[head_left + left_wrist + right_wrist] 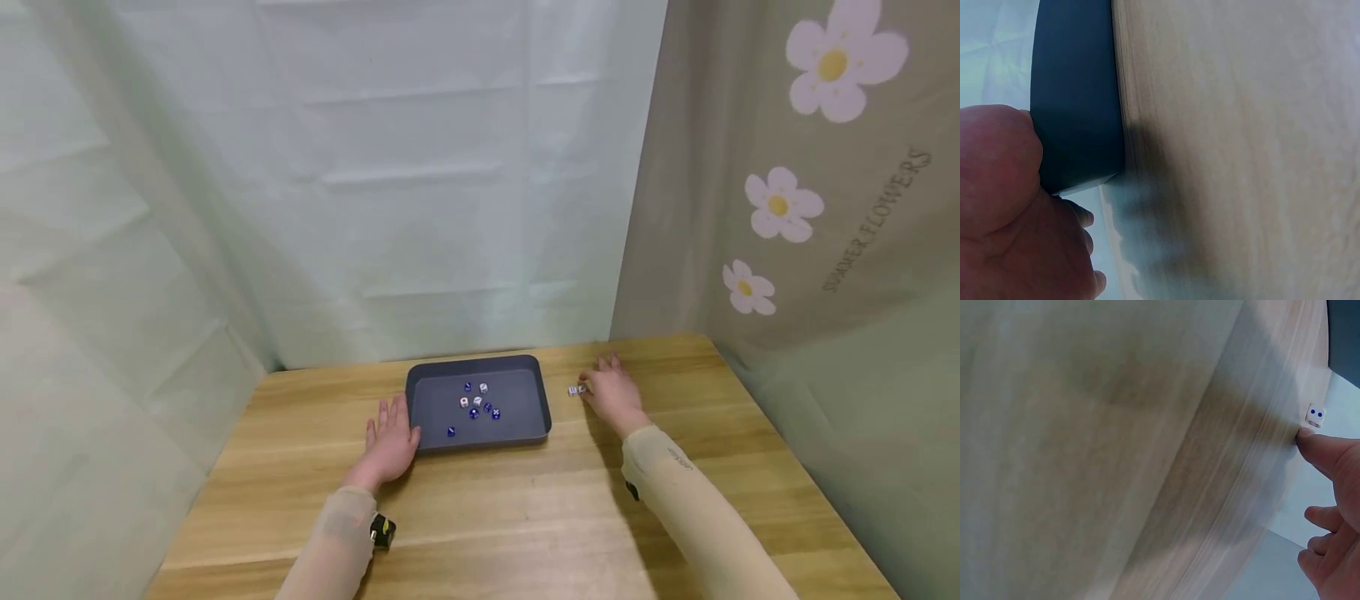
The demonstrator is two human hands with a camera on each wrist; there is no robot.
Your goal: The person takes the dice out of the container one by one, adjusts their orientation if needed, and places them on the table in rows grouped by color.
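A dark grey tray (532, 421) holds several blue and white dice, among them a blue die (451, 432) set apart near its front. My left hand (390, 448) rests at the tray's left side, fingers extended and thumb at the front corner; the left wrist view shows it against the tray's outer wall (1079, 94). On the table right of the tray lies a white die (572, 390). Just beside it, my right hand (613, 396) pinches a second die (582, 388) between thumb and index finger. In the right wrist view, the thumb partly hides what it holds, next to a white die (1315, 415).
The wooden table (525, 517) reaches back to a pale hanging cloth (420, 208). A taupe cloth with printed flowers (780, 205) hangs along the right side. A small black device (382, 531) sits at the left wrist.
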